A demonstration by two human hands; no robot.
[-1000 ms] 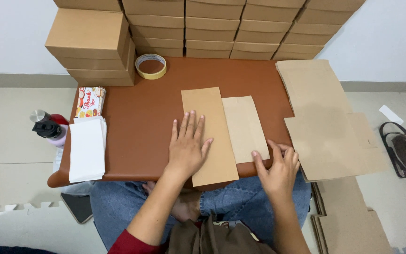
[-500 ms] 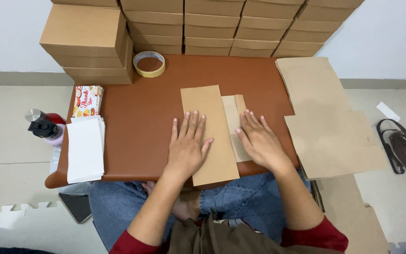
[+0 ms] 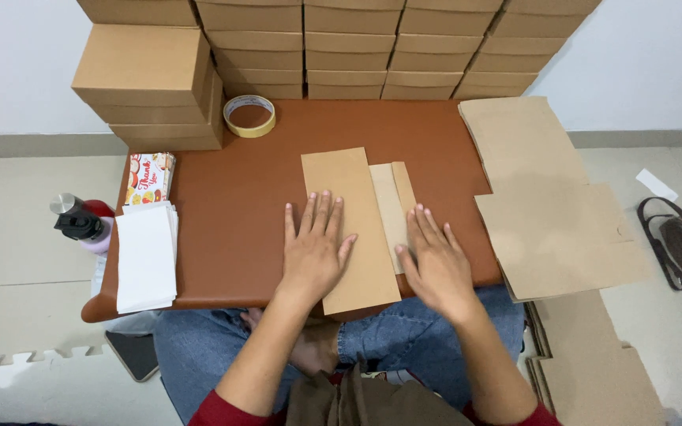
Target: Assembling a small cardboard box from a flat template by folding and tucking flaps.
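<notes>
Item count, brown table surface

Two bare hands (image 3: 317,256); one flat folded kraft cardboard blank (image 3: 353,225); one round tape roll (image 3: 249,115); one white paper stack (image 3: 145,256).

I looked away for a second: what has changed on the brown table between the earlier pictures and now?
The right hand slid from the table's near edge up and left onto the smaller tan cardboard flap, pushing it in so less of it shows beside the long tan cardboard panel. The left hand stayed flat on that panel. The roll of tape and white paper stack did not move.
</notes>
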